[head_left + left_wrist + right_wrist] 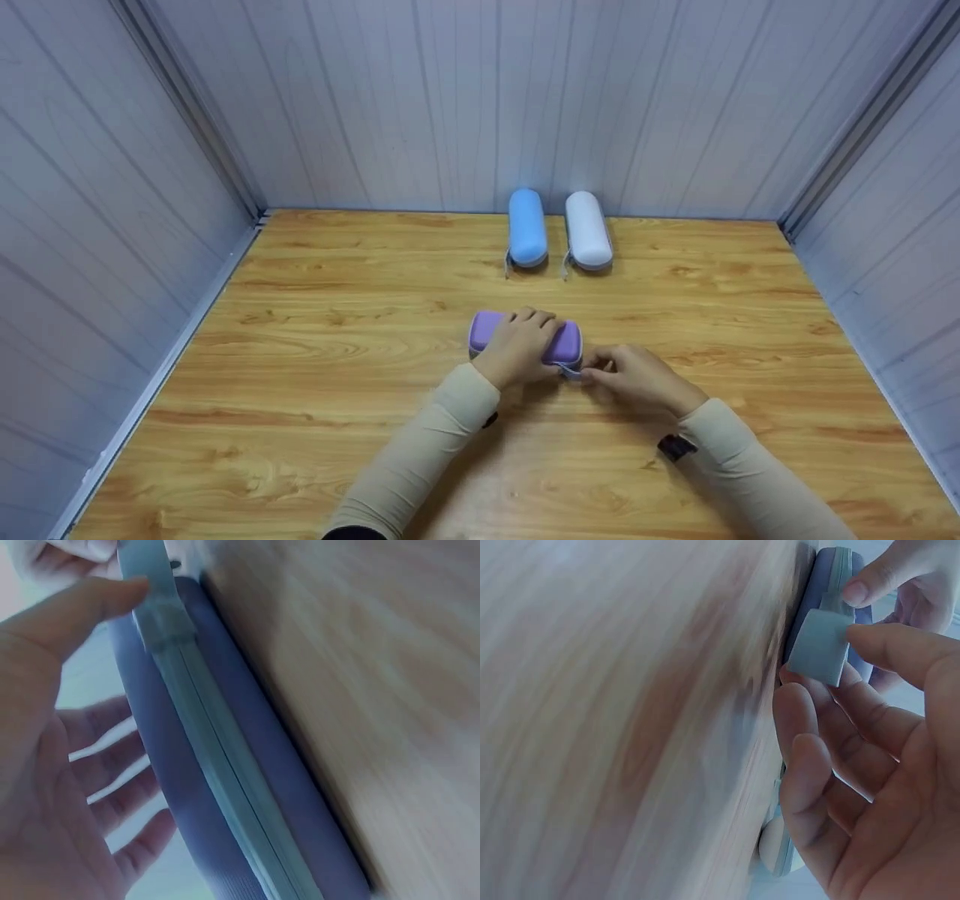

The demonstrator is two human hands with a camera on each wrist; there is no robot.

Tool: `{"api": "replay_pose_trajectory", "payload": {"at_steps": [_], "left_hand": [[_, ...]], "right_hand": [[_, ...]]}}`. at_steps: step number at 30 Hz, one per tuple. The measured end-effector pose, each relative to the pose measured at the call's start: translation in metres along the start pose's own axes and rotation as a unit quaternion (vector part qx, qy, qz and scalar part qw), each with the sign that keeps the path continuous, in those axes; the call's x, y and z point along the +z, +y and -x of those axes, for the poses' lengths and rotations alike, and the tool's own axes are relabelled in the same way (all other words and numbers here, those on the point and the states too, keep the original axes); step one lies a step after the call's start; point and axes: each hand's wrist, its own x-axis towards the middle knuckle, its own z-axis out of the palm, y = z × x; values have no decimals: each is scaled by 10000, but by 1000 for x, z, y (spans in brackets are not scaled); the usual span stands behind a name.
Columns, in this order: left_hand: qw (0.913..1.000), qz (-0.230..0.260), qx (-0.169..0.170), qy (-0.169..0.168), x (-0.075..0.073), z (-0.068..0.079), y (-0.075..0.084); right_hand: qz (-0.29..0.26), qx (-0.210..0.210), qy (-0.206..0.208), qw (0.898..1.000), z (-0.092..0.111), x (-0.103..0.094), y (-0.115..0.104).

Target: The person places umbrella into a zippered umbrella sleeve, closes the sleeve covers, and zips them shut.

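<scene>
A purple zip case point(488, 327) lies on the wooden table in front of the person. My left hand point(517, 349) holds it from above, fingers over the top and thumb on the near side. In the left wrist view the grey zipper point(225, 765) runs closed along the case's side, and the thumb rests by the strap. At the case's right end, my right hand point(641, 377) pinches the flat grey strap point(821, 645) between thumb and fingers. The other fingers of that hand are loosely bent.
Farther back, a light blue case point(527, 225) and a white case point(589, 229) lie side by side near the back wall, each with a small grey strap at its near end. Pale panel walls point(360, 105) border the table point(315, 397) at the back and both sides.
</scene>
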Motion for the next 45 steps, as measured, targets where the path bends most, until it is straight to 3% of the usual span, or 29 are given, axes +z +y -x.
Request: {"api": "replay_pose_trajectory", "payload": {"at_steps": [10, 16, 22, 31, 45], "left_hand": [[9977, -66, -593, -331, -1, -10, 21], [9965, -9, -757, -342, -3, -12, 27], [9975, -60, -708, -52, 0, -9, 28], [9974, 1, -649, -308, -4, -5, 26], [9988, 82, -273, -408, -8, 8, 20]], "right_hand": [[-2, 117, 71, 9999, 2, -10, 9], [-45, 140, 75, 9999, 2, -11, 14], [-6, 60, 165, 9998, 4, -10, 19], [20, -83, 208, 9997, 3, -13, 20], [-128, 181, 122, 9997, 6, -14, 21]]}}
